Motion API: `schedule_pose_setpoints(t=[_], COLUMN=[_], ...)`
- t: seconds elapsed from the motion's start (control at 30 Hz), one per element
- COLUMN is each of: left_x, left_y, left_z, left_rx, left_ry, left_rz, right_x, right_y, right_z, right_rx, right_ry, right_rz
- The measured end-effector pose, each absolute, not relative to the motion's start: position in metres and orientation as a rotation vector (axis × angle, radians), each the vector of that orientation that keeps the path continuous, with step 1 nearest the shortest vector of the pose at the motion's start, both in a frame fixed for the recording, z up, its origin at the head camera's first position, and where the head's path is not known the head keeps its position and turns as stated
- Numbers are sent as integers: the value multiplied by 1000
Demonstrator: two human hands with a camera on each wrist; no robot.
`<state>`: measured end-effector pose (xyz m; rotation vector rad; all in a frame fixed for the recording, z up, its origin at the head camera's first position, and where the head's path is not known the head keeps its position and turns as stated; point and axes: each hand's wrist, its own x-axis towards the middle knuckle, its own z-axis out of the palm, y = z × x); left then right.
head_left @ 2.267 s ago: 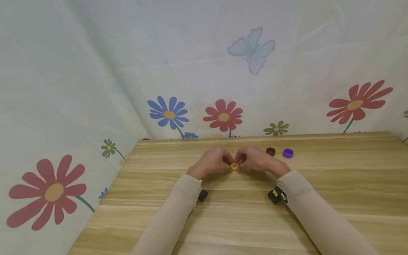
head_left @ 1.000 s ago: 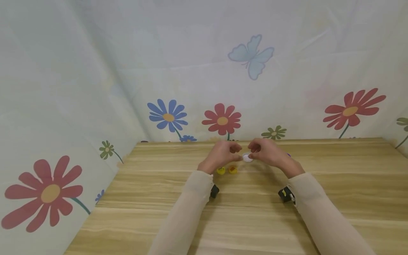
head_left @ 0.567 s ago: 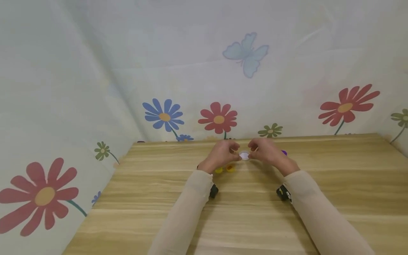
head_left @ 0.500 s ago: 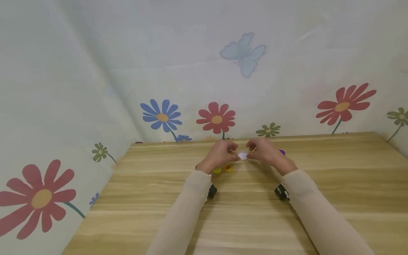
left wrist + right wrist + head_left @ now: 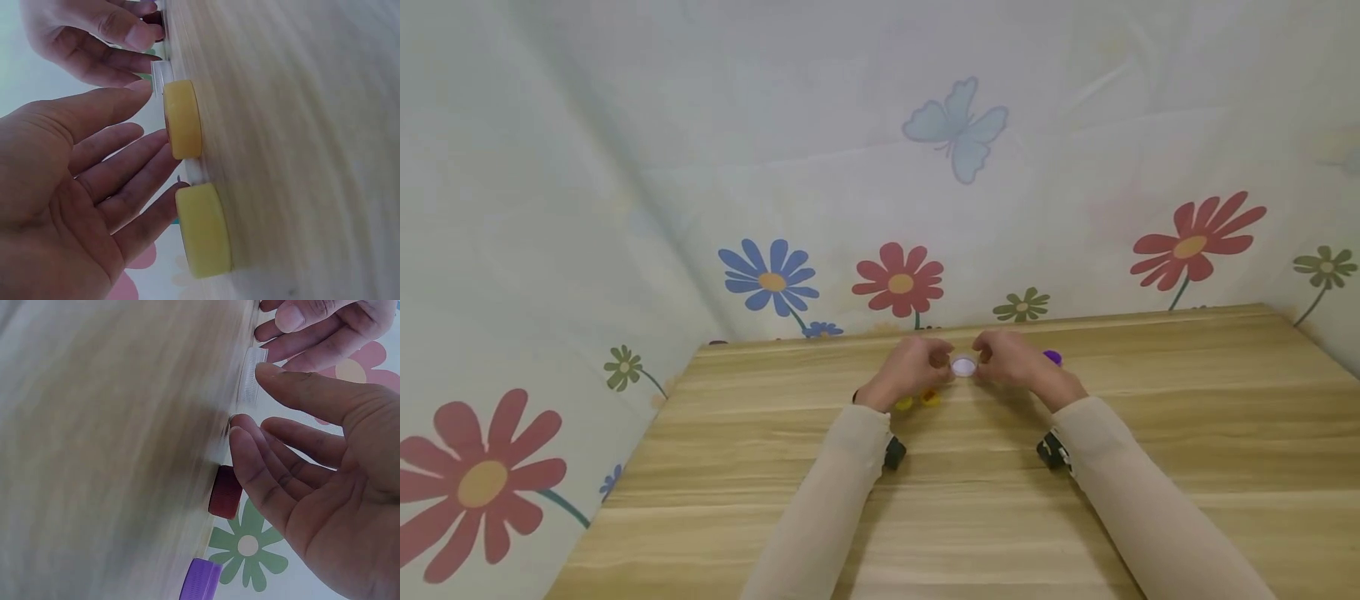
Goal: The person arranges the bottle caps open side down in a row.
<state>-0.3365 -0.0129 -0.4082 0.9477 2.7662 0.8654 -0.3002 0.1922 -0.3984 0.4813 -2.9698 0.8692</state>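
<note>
- Clear cap (image 5: 964, 367): head view, just below right of centre
- Left hand (image 5: 912, 367), right hand (image 5: 1011, 362): fingers relaxed, gripping nothing; thumbs flanking cap
- Purple cap (image 5: 1053, 357): right of centre

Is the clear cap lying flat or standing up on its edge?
Flat: from above, the clear cap shows its round face, and the right wrist view shows its ribbed side low against the table.

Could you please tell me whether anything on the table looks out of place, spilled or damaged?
Nothing stands out: the yellow cap, orange cap, clear cap, dark red cap and purple cap all sit flat on the table, with no visible spill or damage.
</note>
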Motion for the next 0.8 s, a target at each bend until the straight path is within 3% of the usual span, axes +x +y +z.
schedule_pose_setpoints(t=[0.8], left_x=[-329], left_y=[-11], left_z=[-406], left_rx=[992], left_ry=[2767], left_rz=[788], right_x=[-300], right_y=[192], right_z=[-403], right_rx=[524], right_ry=[-2978], right_rz=[928])
